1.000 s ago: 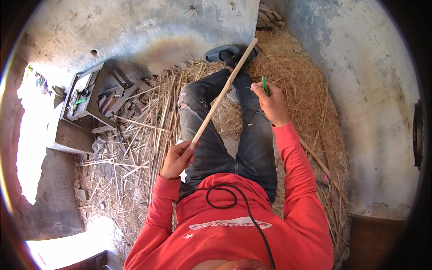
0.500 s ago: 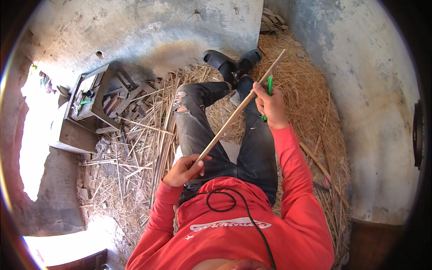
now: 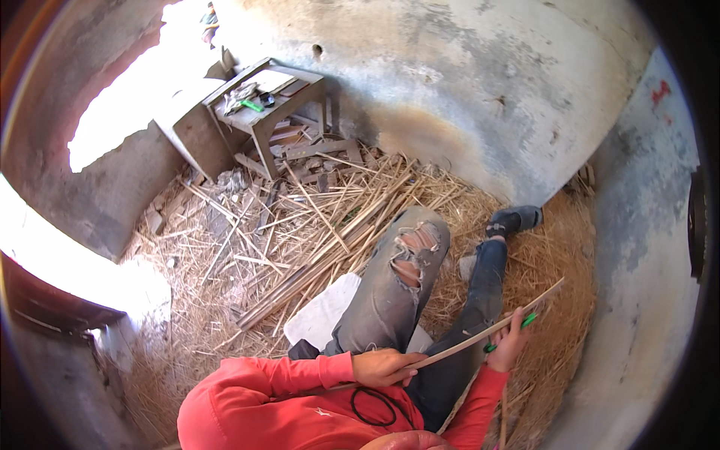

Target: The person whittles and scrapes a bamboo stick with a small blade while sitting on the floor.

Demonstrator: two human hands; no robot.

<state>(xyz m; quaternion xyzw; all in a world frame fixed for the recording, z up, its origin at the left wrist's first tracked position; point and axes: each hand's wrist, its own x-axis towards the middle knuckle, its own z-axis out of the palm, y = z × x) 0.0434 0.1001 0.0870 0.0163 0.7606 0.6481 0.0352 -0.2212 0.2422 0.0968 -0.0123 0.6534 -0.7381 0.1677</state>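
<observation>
A long, thin, pale wooden strip (image 3: 465,346) slants across my lap, its far end up to the right. My left hand (image 3: 381,367) is closed around its near part, close to my belly. My right hand (image 3: 509,343) grips the strip near the far end. A slim green tool (image 3: 529,320) is also in the right hand; its ends stick out on either side of the fingers, and the rest is hidden, so I cannot tell its kind. Below the strip lie my legs in torn dark jeans (image 3: 386,292).
A worn wooden table (image 3: 300,96) holding a bright green item (image 3: 252,106) stands at the far left. Long strips (image 3: 315,274) are piled left of my knee, over shavings and straw. A white slab (image 3: 322,309) lies by my thigh. Stained walls (image 3: 480,112) surround me.
My view has swung left, so the table and strip pile show more centrally. Both hands still hold the strip, which now lies at a flatter angle, with my hands lower in the picture.
</observation>
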